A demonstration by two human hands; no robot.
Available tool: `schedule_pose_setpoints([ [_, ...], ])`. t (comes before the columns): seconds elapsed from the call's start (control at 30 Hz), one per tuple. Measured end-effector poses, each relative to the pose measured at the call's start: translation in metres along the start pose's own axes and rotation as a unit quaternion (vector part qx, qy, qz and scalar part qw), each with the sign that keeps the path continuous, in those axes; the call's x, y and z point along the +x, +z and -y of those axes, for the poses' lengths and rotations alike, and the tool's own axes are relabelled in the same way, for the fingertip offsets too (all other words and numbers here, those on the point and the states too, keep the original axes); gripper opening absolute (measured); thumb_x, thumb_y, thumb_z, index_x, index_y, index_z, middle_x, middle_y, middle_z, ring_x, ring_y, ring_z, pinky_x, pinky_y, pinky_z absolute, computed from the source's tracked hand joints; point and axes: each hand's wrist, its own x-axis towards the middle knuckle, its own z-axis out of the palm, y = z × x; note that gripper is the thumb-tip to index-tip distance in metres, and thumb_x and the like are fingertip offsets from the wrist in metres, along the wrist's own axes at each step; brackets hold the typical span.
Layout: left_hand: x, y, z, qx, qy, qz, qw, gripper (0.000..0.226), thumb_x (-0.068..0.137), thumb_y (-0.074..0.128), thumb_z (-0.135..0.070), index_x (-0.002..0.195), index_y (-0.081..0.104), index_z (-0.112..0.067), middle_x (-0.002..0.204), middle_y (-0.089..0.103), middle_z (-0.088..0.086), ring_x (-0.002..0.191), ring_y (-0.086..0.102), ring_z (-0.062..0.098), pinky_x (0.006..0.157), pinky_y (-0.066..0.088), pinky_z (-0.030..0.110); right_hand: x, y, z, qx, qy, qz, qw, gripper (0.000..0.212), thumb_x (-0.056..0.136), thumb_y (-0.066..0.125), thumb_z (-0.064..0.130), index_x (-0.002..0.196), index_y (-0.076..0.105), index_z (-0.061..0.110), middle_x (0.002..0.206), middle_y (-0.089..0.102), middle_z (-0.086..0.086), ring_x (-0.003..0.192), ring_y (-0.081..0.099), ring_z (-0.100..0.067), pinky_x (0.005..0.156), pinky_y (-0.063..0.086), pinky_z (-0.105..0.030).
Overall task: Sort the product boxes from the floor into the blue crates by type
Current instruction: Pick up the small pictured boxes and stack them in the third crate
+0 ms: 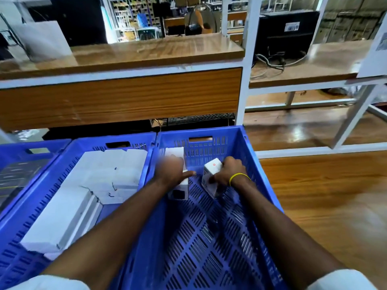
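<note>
Everything is placed relative to the right-hand blue crate [209,216], the slotted one into which both arms reach. Far to its left, a third crate [18,162] is seen holding dark, flat items that cannot be identified. Directly to its left, touching its wall, the middle crate [88,147] is packed with flat white boxes [62,210] laid in layers.

Inside the right-hand crate, near its far wall, the left hand [173,171] is laid over a small white box [181,190]; the thumb is stretched out sideways, but the fingers are blurred and whether they are closed on the box cannot be told. Another white box [174,152] is seen standing against the far wall just behind that hand. To the right, a small white carton with a red mark [211,174] is held tilted above the crate floor, pinched at its side by the curled fingers [217,177] of the right hand [229,171], which wears a yellow band [239,177].

The cartons are judged light, stiff-edged cardboard with smooth faces, easily dented if squeezed. They are best taken across two opposite side faces, near the middle, with moderate pressure.
</note>
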Motion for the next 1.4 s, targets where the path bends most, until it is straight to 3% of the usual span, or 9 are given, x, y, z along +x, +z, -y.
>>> schedule_pose_setpoints([
  [0.17, -0.002, -0.016, 0.004, 0.035, 0.038, -0.026, 0.998, 0.07, 0.084, 0.039, -0.081, 0.076, 0.053, -0.014, 0.089, 0.065, 0.011, 0.09, 0.064, 0.03, 0.065, 0.043, 0.033, 0.0, 0.013, -0.003, 0.004, -0.004, 0.014, 1.0, 0.065, 0.057, 0.089, 0.037, 0.11, 0.062, 0.012, 0.118, 0.063, -0.015, 0.108, 0.062, -0.035, 0.076, 0.051, -0.037],
  [0.27, -0.001, -0.027, 0.004, 0.024, 0.065, 0.019, 0.997, 0.066, 0.07, 0.065, -0.078, 0.086, 0.052, -0.016, 0.103, 0.063, 0.011, 0.102, 0.06, 0.031, 0.07, 0.042, 0.036, 0.001, 0.016, -0.003, 0.016, -0.011, 0.009, 1.0, 0.061, 0.058, 0.087, 0.036, 0.109, 0.063, 0.011, 0.117, 0.064, -0.016, 0.106, 0.063, -0.035, 0.079, 0.053, -0.038],
  [0.4, -0.01, -0.03, -0.003, 0.037, 0.059, 0.099, 0.993, 0.059, 0.065, 0.09, -0.034, 0.107, 0.054, -0.012, 0.113, 0.056, 0.011, 0.109, 0.058, 0.032, 0.08, 0.05, 0.042, 0.002, 0.016, -0.004, 0.028, -0.015, 0.017, 0.999, 0.065, 0.057, 0.089, 0.033, 0.113, 0.064, 0.011, 0.117, 0.064, -0.016, 0.107, 0.063, -0.035, 0.083, 0.055, -0.04],
  [0.57, -0.014, -0.018, -0.007, 0.076, 0.073, 0.036, 0.994, 0.045, 0.073, 0.072, 0.005, 0.114, 0.057, -0.005, 0.11, 0.062, 0.015, 0.101, 0.065, 0.035, 0.07, 0.053, 0.044, 0.002, 0.018, -0.009, 0.03, -0.015, 0.023, 0.999, 0.069, 0.054, 0.092, 0.027, 0.114, 0.064, 0.011, 0.116, 0.065, -0.015, 0.105, 0.065, -0.032, 0.078, 0.054, -0.035],
  [0.7, -0.003, -0.014, -0.002, 0.09, 0.076, -0.002, 0.993, 0.041, 0.077, 0.065, 0.004, 0.116, 0.055, -0.005, 0.113, 0.058, 0.014, 0.101, 0.064, 0.033, 0.07, 0.052, 0.042, 0.003, 0.018, -0.01, 0.031, -0.017, 0.023, 0.999, 0.067, 0.055, 0.09, 0.025, 0.115, 0.063, 0.012, 0.116, 0.066, -0.014, 0.105, 0.065, -0.031, 0.078, 0.055, -0.034],
  [0.87, 0.009, -0.007, -0.002, 0.084, 0.041, -0.024, 0.995, 0.058, 0.073, 0.071, 0.005, 0.124, 0.046, -0.004, 0.12, 0.051, 0.016, 0.107, 0.056, 0.037, 0.073, 0.052, 0.044, 0.006, 0.021, -0.013, 0.044, -0.015, 0.023, 0.999, 0.068, 0.053, 0.091, 0.025, 0.114, 0.063, 0.013, 0.115, 0.066, -0.013, 0.106, 0.065, -0.03, 0.079, 0.057, -0.037],
  [1.1, 0.014, -0.002, 0.003, 0.034, 0.027, 0.017, 0.999, 0.044, 0.072, 0.073, 0.001, 0.111, 0.054, -0.005, 0.112, 0.058, 0.015, 0.105, 0.06, 0.038, 0.077, 0.052, 0.044, 0.01, 0.024, -0.015, 0.043, -0.003, 0.03, 0.999, 0.068, 0.056, 0.09, 0.023, 0.115, 0.06, 0.013, 0.117, 0.065, -0.013, 0.109, 0.063, -0.031, 0.083, 0.056, -0.037],
  [1.3, 0.015, -0.005, 0.001, 0.057, 0.016, 0.038, 0.998, 0.049, 0.073, 0.074, 0.002, 0.117, 0.053, -0.004, 0.116, 0.058, 0.016, 0.11, 0.059, 0.039, 0.08, 0.054, 0.046, 0.006, 0.029, -0.02, 0.04, 0.035, 0.014, 0.998, 0.081, 0.054, 0.091, 0.019, 0.119, 0.044, 0.007, 0.12, 0.06, -0.017, 0.114, 0.059, -0.037, 0.085, 0.052, -0.041],
  [1.4, 0.015, -0.012, 0.003, 0.069, 0.033, 0.064, 0.995, 0.048, 0.076, 0.073, 0.001, 0.12, 0.052, -0.003, 0.12, 0.055, 0.017, 0.112, 0.058, 0.038, 0.083, 0.053, 0.046, 0.005, 0.028, -0.019, 0.045, 0.024, 0.013, 0.999, 0.077, 0.05, 0.092, 0.02, 0.112, 0.048, 0.009, 0.117, 0.061, -0.016, 0.108, 0.062, -0.035, 0.083, 0.056, -0.039],
])
